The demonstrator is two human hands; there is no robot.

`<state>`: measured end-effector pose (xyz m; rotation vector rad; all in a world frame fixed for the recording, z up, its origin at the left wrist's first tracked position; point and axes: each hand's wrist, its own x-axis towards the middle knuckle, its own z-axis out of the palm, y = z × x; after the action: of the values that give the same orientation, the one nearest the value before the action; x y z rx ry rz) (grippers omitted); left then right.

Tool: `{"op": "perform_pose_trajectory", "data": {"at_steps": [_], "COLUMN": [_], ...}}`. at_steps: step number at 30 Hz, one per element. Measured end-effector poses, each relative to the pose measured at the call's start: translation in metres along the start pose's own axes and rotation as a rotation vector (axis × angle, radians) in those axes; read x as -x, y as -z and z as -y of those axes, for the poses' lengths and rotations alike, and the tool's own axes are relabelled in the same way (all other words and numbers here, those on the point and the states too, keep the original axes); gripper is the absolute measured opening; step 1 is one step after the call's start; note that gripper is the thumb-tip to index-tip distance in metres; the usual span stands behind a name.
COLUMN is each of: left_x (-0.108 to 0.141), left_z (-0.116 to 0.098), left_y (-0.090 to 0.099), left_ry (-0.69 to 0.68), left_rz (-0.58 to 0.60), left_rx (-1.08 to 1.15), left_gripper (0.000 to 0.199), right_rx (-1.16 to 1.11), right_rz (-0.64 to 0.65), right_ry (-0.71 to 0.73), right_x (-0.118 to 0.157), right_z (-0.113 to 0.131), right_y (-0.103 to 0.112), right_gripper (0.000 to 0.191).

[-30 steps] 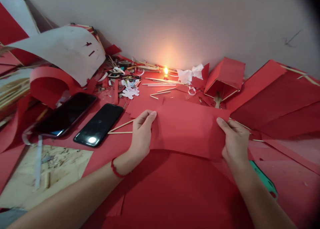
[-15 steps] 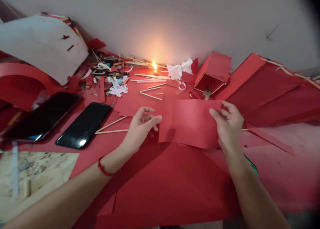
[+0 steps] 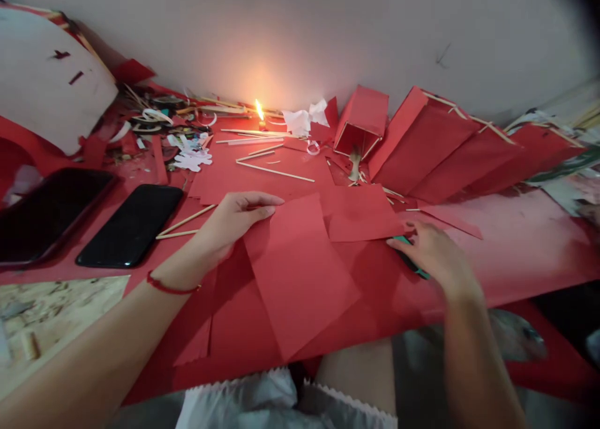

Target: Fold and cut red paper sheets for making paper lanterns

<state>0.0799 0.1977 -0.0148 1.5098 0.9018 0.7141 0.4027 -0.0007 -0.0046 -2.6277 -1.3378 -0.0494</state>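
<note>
My left hand point(image 3: 239, 219) pinches the upper left edge of a red paper sheet point(image 3: 304, 272), thumb and forefinger together at the edge. The sheet slants across the front of the red-covered table. Farther right, my right hand point(image 3: 435, 254) reaches over a green and black utility knife point(image 3: 416, 263) lying on the table. Its thumb crosses the knife near one end, with the fingers apart from it; a firm grip cannot be seen. Another red paper piece point(image 3: 359, 213) lies just beyond, between the two hands.
A lit candle point(image 3: 260, 117) burns by the wall near thin wooden sticks point(image 3: 276, 171) and paper scraps point(image 3: 192, 155). Red paper boxes point(image 3: 368, 110) with stick frames stand at the back right, a brush point(image 3: 355, 165) beside them. Two phones lie left, one black phone point(image 3: 131, 226) nearer.
My right hand has let go of the red paper piece and moved to the utility knife. My left hand now holds another red sheet. The view has turned right.
</note>
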Motion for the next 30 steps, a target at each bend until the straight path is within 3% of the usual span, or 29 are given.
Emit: {"op": "perform_pose_trajectory", "data": {"at_steps": [5, 8, 11, 14, 16, 18, 21, 24, 27, 30], "left_x": [0.002, 0.0, -0.004, 0.003, 0.023, 0.053, 0.101, 0.131, 0.139, 0.136], "left_z": [-0.015, -0.013, -0.006, -0.005, -0.009, -0.012, -0.009, 0.006, 0.02, 0.025], "left_y": [0.012, 0.005, -0.004, -0.009, -0.011, -0.014, -0.026, -0.044, -0.056, -0.058], "left_ry": [-0.144, -0.258, -0.39, -0.521, -0.568, -0.594, -0.681, -0.671, -0.568, -0.531], "left_rz": [0.385, 0.513, 0.539, 0.471, 0.406, 0.442, 0.396, 0.282, 0.244, 0.228], "left_rx": [-0.353, -0.451, -0.527, -0.72, -0.845, -0.918, -1.031, -1.148, -1.183, -1.188], "left_gripper": [0.025, 0.023, 0.029, 0.03, 0.03, 0.033, 0.044, 0.061, 0.066, 0.065], "right_rx": [0.138, 0.139, 0.131, 0.151, 0.124, 0.061, -0.039, -0.11, -0.019, 0.082], "right_rz": [-0.088, -0.148, -0.169, -0.14, -0.134, -0.19, -0.24, 0.008, 0.278, 0.341], "right_ry": [0.137, 0.205, 0.165, 0.01, -0.098, -0.145, 0.087, 0.469, 0.689, 0.817], "right_x": [0.03, 0.033, 0.032, 0.031, 0.036, 0.045, 0.064, 0.081, 0.088, 0.085], "right_z": [-0.008, -0.008, -0.015, -0.027, -0.036, -0.041, -0.035, -0.012, 0.013, 0.028], "right_y": [-0.022, -0.027, -0.025, -0.013, 0.002, 0.021, 0.044, 0.051, 0.046, 0.04], "right_gripper": [0.045, 0.049, 0.054, 0.057, 0.057, 0.054, 0.054, 0.052, 0.06, 0.076]}}
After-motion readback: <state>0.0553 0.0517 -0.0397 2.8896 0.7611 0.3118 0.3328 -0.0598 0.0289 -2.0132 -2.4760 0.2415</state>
